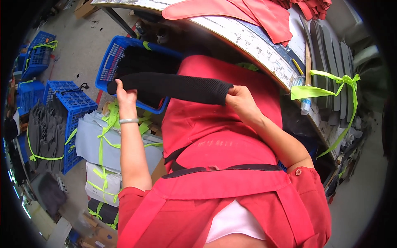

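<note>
A long black fabric piece, sleeve-like and with a textured right end, stretches between my two hands above my lap. My left hand grips its left end, thumb up along the cloth. The corner of the right end is pinched in my right hand. Under and beyond the piece stands a blue plastic basket with more black material in it. The piece covers part of the basket's near side. My red apron spreads beneath both hands.
A worn white worktable runs along the far right, carrying red fabric pieces and grey panels tied with a green strip. At left are blue crates, dark grey pieces and tied pale bundles.
</note>
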Tool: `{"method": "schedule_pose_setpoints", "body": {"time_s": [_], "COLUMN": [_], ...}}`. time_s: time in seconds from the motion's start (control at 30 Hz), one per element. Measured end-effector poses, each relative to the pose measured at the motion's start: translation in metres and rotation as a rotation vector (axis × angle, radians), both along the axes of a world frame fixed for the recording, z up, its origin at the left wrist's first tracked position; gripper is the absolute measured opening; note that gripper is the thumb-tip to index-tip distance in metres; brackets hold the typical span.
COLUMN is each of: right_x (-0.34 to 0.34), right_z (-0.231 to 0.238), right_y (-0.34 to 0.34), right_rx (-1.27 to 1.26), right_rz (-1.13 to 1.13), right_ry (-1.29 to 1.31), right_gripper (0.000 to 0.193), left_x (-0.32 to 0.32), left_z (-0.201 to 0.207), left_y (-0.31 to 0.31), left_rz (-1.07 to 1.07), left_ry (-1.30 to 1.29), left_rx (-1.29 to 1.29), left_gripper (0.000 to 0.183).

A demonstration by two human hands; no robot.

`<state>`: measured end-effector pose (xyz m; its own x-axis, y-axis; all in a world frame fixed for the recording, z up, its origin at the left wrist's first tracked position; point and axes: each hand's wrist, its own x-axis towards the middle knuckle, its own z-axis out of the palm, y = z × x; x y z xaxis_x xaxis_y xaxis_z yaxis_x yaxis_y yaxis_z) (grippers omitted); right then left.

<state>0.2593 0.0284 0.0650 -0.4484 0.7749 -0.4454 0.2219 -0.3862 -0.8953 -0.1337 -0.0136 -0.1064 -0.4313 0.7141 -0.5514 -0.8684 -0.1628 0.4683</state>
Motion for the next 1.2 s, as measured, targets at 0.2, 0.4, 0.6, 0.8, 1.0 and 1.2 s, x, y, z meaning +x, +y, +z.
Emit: {"method": "schedule_pose_setpoints", "body": {"time_s": [0.2, 0.4, 0.6, 0.8, 1.0, 1.2], "right_x": [-0.027, 0.003, -0.037, -0.038, -0.035, -0.020], "right_z": [-0.031, -0.004, -0.009, -0.018, -0.026, -0.023], "right_y": [0.000, 0.047, 0.039, 0.030, 0.036, 0.033], "right_rx": [0.110, 0.254, 0.317, 0.645, 0.123, 0.029], "right_rz": [0.010, 0.141, 0.263, 0.268, 0.216, 0.234], "right_ry": [0.101, -0.041, -0.154, -0.205, -0.027, 0.085], "right_gripper": [0.023, 0.030, 0.022, 0.019, 0.019, 0.018], "left_x": [0.193, 0.173, 0.194, 0.194, 0.192, 0.180], "left_z": [0.101, 0.109, 0.131, 0.116, 0.117, 0.137], "left_y": [-0.010, -0.012, -0.009, -0.014, -0.010, -0.015], "left_rz": [-0.400, -0.571, -0.701, -0.774, -0.750, -0.920], "left_ry": [0.125, 0.242, 0.102, 0.071, 0.344, 0.291], "left_rx": [0.082, 0.065, 0.102, 0.165, 0.239, 0.108], "left_gripper": [0.029, 0.021, 0.026, 0.026, 0.026, 0.019]}}
